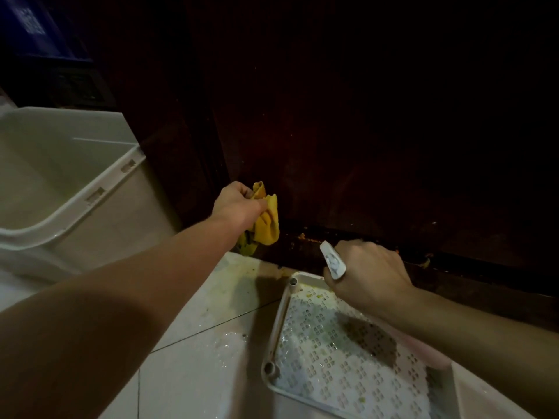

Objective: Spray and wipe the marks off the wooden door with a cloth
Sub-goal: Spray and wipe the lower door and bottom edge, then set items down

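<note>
Left hand: grips bunched yellow cloth against wooden door (low down).
Right hand: fingers curled round white spray bottle, above perforated tray.

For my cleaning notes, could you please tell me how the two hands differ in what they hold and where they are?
The left hand grips a bunched yellow cloth close to the dark wooden door; the right hand grips a white spray bottle head. The left hand is higher up the door; the right hand is low, above the perforated white tray. Both reach toward the door's bottom edge.
</note>
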`<action>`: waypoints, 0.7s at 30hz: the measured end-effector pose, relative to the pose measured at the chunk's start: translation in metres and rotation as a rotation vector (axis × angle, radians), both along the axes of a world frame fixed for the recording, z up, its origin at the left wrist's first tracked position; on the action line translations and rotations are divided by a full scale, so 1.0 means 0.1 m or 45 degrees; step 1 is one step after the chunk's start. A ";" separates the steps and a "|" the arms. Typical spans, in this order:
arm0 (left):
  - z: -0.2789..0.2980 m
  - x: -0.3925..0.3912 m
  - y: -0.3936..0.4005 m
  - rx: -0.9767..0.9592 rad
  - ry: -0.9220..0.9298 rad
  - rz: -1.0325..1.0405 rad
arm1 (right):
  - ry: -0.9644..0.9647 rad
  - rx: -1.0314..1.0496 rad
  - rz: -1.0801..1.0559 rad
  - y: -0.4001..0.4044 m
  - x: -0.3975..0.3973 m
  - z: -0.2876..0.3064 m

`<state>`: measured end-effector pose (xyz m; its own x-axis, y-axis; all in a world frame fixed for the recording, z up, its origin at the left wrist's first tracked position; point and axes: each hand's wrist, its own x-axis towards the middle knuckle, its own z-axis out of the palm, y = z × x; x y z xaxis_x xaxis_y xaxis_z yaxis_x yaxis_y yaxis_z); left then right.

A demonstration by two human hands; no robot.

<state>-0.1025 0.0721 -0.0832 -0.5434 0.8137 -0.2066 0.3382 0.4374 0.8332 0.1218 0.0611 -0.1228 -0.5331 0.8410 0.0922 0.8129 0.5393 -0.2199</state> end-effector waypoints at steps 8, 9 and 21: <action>-0.01 -0.03 -0.01 -0.003 0.004 -0.001 | 0.053 -0.124 0.129 -0.03 -0.08 -0.07; -0.01 -0.04 -0.01 -0.003 0.009 0.002 | 0.042 -0.093 0.116 -0.02 -0.08 -0.06; -0.03 -0.09 -0.02 -0.023 -0.002 0.008 | 0.040 -0.202 0.046 0.08 -0.06 -0.09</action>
